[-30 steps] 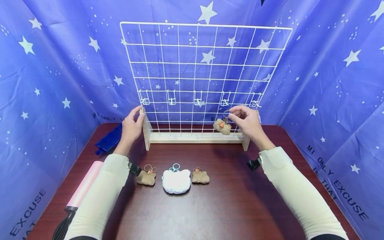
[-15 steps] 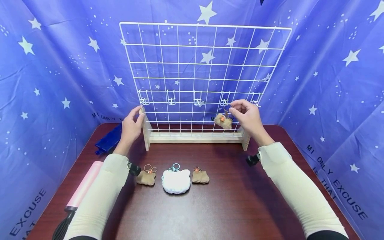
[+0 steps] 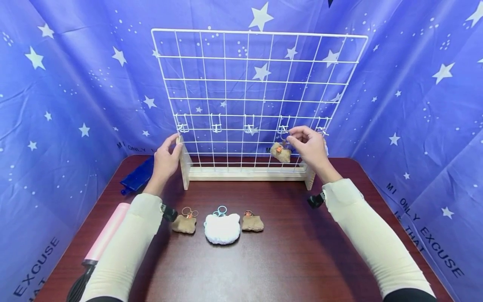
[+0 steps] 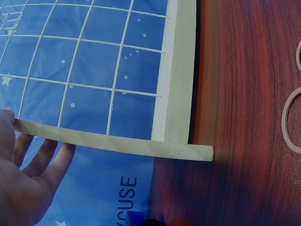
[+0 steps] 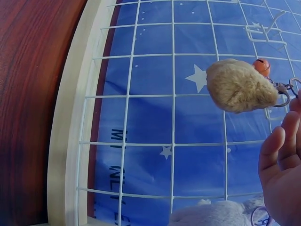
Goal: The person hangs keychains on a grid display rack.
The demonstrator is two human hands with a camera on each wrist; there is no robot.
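Observation:
My right hand pinches the metal ring of a brown plush keychain, which hangs in front of the white wire grid rack. Its ring is right at a wire hook, second from the right. An orange bell dangles by the plush in the right wrist view. At the rack's left side, my left hand grips the wooden side post between thumb and fingers. On the table lie a brown plush keychain, a white plush keychain and another brown plush keychain.
Several hooks line the same grid row, among them the middle hook. A greyish plush with a ring hangs near my right hand. A blue flat object and a pink pump lie at the table's left.
My right hand has risen slightly, bringing the brown plush keychain up so its ring sits at the hook. My left hand has stayed on the post.

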